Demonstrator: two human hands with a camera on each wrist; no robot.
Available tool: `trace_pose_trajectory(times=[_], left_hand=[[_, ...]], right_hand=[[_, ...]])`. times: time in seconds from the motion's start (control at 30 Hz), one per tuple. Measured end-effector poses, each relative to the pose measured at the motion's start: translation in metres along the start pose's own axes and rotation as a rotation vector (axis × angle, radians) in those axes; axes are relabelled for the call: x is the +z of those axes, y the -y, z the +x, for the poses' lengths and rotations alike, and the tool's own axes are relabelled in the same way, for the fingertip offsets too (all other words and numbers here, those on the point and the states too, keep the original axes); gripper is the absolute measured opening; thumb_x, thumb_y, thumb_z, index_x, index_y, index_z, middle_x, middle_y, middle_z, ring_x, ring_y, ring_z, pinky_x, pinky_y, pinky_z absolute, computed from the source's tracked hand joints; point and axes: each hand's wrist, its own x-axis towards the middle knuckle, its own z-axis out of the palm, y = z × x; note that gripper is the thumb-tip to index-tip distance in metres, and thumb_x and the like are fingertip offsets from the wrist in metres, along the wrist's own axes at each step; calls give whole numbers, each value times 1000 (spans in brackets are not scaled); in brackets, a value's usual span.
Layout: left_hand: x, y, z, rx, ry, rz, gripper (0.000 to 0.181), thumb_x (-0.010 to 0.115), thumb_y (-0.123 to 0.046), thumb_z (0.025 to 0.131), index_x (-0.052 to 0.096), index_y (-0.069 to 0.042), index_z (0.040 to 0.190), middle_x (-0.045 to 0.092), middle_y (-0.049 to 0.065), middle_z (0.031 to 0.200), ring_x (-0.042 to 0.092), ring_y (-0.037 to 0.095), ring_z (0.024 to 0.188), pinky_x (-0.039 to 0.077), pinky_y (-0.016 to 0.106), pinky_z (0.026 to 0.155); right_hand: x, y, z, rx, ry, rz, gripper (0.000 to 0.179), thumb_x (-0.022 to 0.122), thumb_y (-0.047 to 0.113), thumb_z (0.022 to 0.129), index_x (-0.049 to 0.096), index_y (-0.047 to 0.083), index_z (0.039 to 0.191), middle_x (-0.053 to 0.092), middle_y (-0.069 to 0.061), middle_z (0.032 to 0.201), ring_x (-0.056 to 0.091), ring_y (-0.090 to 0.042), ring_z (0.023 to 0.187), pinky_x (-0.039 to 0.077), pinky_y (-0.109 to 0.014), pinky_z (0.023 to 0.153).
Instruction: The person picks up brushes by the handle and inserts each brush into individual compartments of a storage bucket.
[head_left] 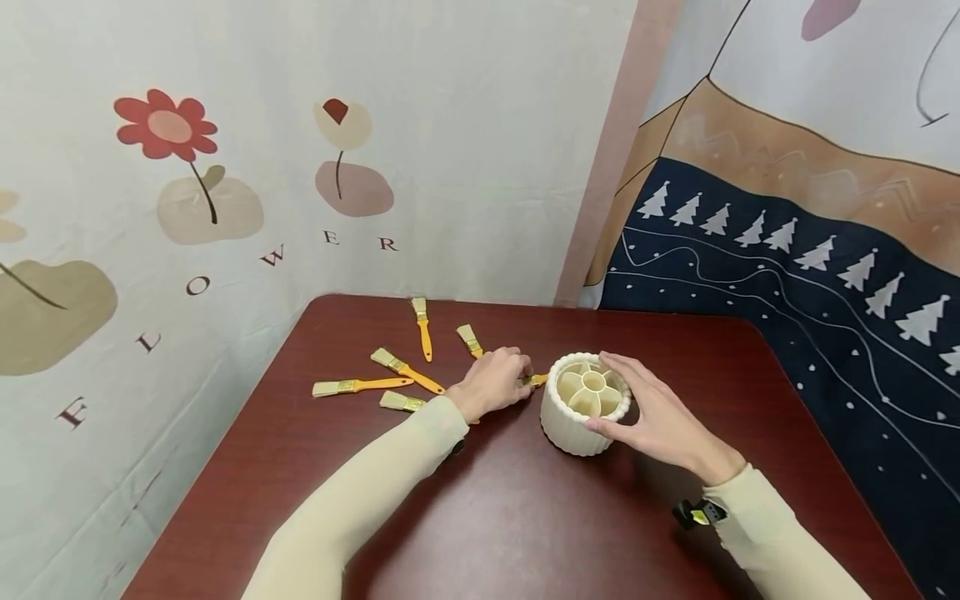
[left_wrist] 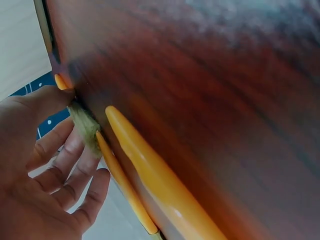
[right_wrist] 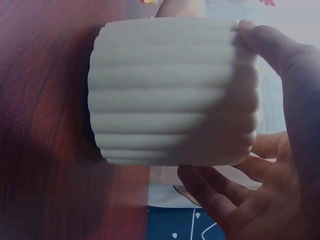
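My left hand (head_left: pixel 495 381) pinches a paintbrush (head_left: pixel 537 380) around its bristle end; the orange handle points right, toward the holder. In the left wrist view the pale bristles (left_wrist: pixel 86 127) show between thumb and fingers, and the thumb hides part of the brush. A round cream holder (head_left: pixel 581 433) with a ribbed wall and flower-shaped compartments stands upright on the table. My right hand (head_left: pixel 660 408) grips this holder from the right, thumb at the near rim and fingers at the far side. The right wrist view shows its ribbed wall (right_wrist: pixel 172 95) close up.
Several more paintbrushes lie left of the left hand, among them one at the far edge (head_left: pixel 423 329), one at the left (head_left: pixel 360 386) and one behind the hand (head_left: pixel 470 340). The brown table (head_left: pixel 480 517) meets a printed cloth wall (head_left: pixel 480 167) at the back.
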Motion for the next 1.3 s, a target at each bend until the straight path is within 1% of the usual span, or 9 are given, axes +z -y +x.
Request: trace_pose_trajectory(times=[0.17, 0.3, 0.47, 0.6, 0.8, 0.9, 1.13, 1.23, 1.3], left_hand=[[-2, 1, -3, -14, -28, -42, 22, 84, -28, 109, 85, -11, 122, 76, 6, 116, 79, 20, 101, 68, 33, 87], [-9, 3, -7, -33, -81, -116, 23, 82, -26, 111, 82, -9, 126, 72, 8, 118, 78, 19, 100, 68, 32, 89], [-20, 13, -16, -40, -170, -193, 25, 81, -22, 110, 81, -6, 129, 70, 10, 121, 76, 22, 102, 69, 34, 92], [-28, 21, -24, -40, -258, -233, 23, 84, -16, 106, 83, -5, 127, 72, 12, 119, 76, 26, 102, 69, 37, 93], [-39, 28, -34, 11, -403, -330, 25, 88, -8, 101, 85, -1, 125, 72, 17, 115, 75, 34, 98, 69, 46, 89], [-43, 28, -39, 30, -459, -379, 28, 89, -5, 98, 84, 0, 126, 71, 17, 114, 77, 35, 93, 71, 48, 85], [-56, 23, -48, 36, -573, -418, 35, 91, -4, 96, 81, -4, 129, 77, 15, 118, 73, 28, 95, 72, 46, 89], [-62, 20, -49, 28, -599, -439, 36, 92, -6, 95, 80, -4, 129, 80, 13, 121, 73, 26, 97, 69, 40, 85], [-66, 17, -51, 17, -598, -459, 35, 92, -7, 95, 81, -5, 128, 80, 12, 121, 72, 24, 97, 66, 37, 83]], right_hand=[[1, 1, 1, -5, -8, 0, 108, 92, 64, 96, 44, 13, 179, 48, -11, 183, 49, -38, 168, 46, -73, 132], [1, 2, 3, -1, -12, -1, 109, 92, 64, 96, 44, 13, 179, 48, -11, 183, 50, -39, 167, 46, -73, 132], [4, 3, 7, 2, -18, 2, 108, 92, 64, 96, 44, 14, 179, 48, -11, 183, 50, -39, 167, 46, -74, 132], [6, 3, 8, -1, -22, 9, 108, 92, 64, 96, 45, 14, 179, 48, -11, 182, 51, -40, 166, 47, -75, 130], [8, 2, 11, -12, -38, 12, 108, 94, 61, 94, 46, 14, 178, 50, -10, 181, 52, -38, 165, 48, -73, 130], [9, 2, 12, -15, -32, 10, 107, 94, 61, 95, 45, 15, 178, 49, -10, 181, 52, -38, 166, 48, -72, 131], [9, 1, 13, -15, -16, 12, 108, 93, 64, 95, 44, 16, 179, 48, -10, 182, 52, -39, 165, 49, -74, 129], [8, 0, 14, -17, -20, 15, 108, 93, 64, 95, 44, 17, 179, 48, -10, 182, 52, -38, 165, 50, -74, 129], [7, 0, 14, -21, -20, 13, 108, 93, 63, 95, 44, 16, 179, 48, -10, 182, 52, -39, 165, 50, -74, 129]])
